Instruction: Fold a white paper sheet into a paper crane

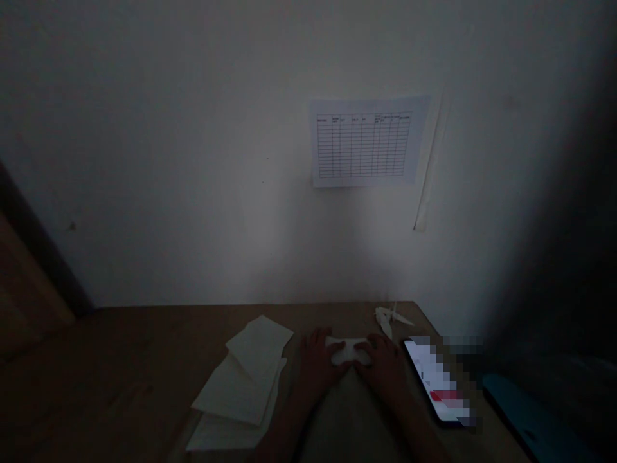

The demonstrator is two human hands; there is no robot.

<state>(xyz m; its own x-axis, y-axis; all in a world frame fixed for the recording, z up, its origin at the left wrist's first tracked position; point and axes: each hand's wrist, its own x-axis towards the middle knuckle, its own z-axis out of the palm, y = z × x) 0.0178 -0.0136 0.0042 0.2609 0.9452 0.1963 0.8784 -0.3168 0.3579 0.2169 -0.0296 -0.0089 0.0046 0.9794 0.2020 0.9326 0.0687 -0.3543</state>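
far l., a brown wooden panel (pixel 31 289) leans into view, dim & partly cut off. next, a brown tabletop (pixel 120 366) runs along under a pale wall (pixel 193 161). l. of centre on it, a few white paper sheets (pixel 248 373) lie overlapping at odd angles, just beside the l. forearm. then the left hand (pixel 321 357), palm down, fingers apart, index & thumb curved w/ a gap btwn them, tips at the l. part of a small white folded paper (pixel 353 343). that paper lies on the tabletop, btwn both hands. above, on the wall, a printed blank-row table sheet (pixel 364 145). the right hand (pixel 385 360) mirrors the left at the paper's r. part, index & thumb curved apart; too dark to tell if either hand pinches or only presses. just beyond it, a folded white paper figure (pixel 384 320) w/ pointed ends. higher up, a slanted white strip (pixel 429 173) on the wall. r. of the hand, a smartphone (pixel 436 382), screen lit, partly pixelated. far r., a teal object (pixel 530 411), too dim to name.
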